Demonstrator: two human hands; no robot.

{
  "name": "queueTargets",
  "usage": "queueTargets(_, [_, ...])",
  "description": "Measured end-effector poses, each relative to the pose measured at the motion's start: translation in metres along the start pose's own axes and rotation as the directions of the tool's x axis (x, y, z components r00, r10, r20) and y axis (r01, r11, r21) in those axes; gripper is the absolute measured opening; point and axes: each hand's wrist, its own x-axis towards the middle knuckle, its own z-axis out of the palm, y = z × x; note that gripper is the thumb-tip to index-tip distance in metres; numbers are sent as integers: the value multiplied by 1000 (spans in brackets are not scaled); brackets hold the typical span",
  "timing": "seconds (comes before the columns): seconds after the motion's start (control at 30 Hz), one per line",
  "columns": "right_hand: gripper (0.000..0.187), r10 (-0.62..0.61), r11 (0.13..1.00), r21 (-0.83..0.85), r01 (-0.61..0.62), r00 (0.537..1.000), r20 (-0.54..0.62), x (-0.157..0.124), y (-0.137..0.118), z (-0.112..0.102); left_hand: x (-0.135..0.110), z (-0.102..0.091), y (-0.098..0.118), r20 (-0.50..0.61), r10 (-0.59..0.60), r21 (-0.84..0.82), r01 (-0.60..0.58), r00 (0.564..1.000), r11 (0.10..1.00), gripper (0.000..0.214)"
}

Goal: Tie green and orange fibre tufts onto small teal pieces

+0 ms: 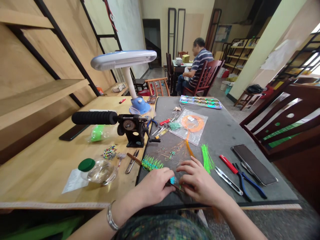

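Note:
My left hand (156, 186) is closed around a thin brown stick (133, 158) wrapped in bright green bristles (151, 163) with blue bits among them. A blue piece (172, 180) shows past its fingertips. At the stick's near end, my right hand (197, 181) has bent fingers, with thumb and index close together. What those fingers pinch is mostly hidden; a tiny green tip shows beside them. A bundle of loose green strands (207, 159) lies just beyond the right hand. Orange strands (189, 148) come from a coil in a clear bag (198, 135).
Right of the hands lie silver tweezers (230, 181), blue-handled pliers (246, 186) and a phone (253, 163). A hand-cranked winder (135, 130), lamp (140, 105), green-lidded jar (102, 171), snips (132, 162) and colourful beads (109, 152) stand left. A person (200, 66) sits behind.

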Motion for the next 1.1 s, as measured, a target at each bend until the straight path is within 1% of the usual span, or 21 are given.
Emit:
queueTargets(0.1, [12, -14, 1000, 2, 14, 1000, -14, 2, 0, 4, -1, 3, 2, -9, -21, -17, 21, 1000, 1000, 31])
queueTargets(0.13, [13, -12, 1000, -1, 12, 1000, -25, 2, 0, 4, -1, 4, 2, -19, -27, -9, 27, 999, 1000, 34])
queueTargets(0.2, [16, 15, 1000, -12, -16, 997, -71, -2, -2, 3, -1, 8, 2, -39, -30, 15, 30, 999, 999, 32])
queueTargets(0.3, [14, 132, 990, -35, -138, 981, -143, -13, -8, 5, -1, 11, 1, -40, -24, 46, 26, 999, 999, 23])
queueTargets(0.37, [15, 186, 979, -57, -194, 975, -118, -22, -14, 11, -3, 12, 1, -28, -19, 53, 20, 999, 998, 19])
queueTargets(0.47, [14, 163, 979, -113, -169, 985, -60, -32, -22, 27, -5, 12, 2, -4, -15, 57, 16, 1000, 998, 13])
queueTargets(0.53, [15, 147, 977, -148, -156, 987, -68, -37, -26, 38, -6, 11, 0, 11, -14, 71, 13, 1000, 997, 8])
queueTargets(0.6, [17, 146, 973, -167, -159, 986, -86, -40, -28, 43, -9, 10, -3, 17, -21, 97, 19, 1000, 995, 4])
queueTargets(0.7, [17, 150, 973, -159, -166, 983, -110, -46, -29, 40, -13, 8, -10, 12, -64, 125, 62, 998, 990, 19])
queueTargets(0.77, [19, 197, 962, -152, -225, 964, -177, -49, -26, 34, -16, 5, -12, 4, -81, 111, 80, 997, 991, 25])
queueTargets(0.83, [21, 289, 924, -173, -342, 918, -271, -52, -20, 30, -15, 1, -10, -14, -81, 73, 82, 997, 994, 26])
queueTargets(0.9, [20, 369, 864, -226, -450, 871, -325, -52, -12, 30, -10, -3, -4, -52, -79, 20, 80, 996, 997, 21])
queueTargets(0.93, [18, 393, 837, -262, -480, 861, -323, -52, -8, 31, -6, -5, 0, -80, -81, -11, 80, 994, 997, 17])
queueTargets(1.03, [13, 414, 803, -341, -490, 869, -272, -49, -1, 36, 15, -8, 10, -149, -70, -101, 55, 986, 993, 7])
queueTargets(1.1, [8, 426, 796, -354, -492, 869, -250, -49, 0, 37, 34, -7, 15, -166, -58, -110, 40, 984, 993, 5])
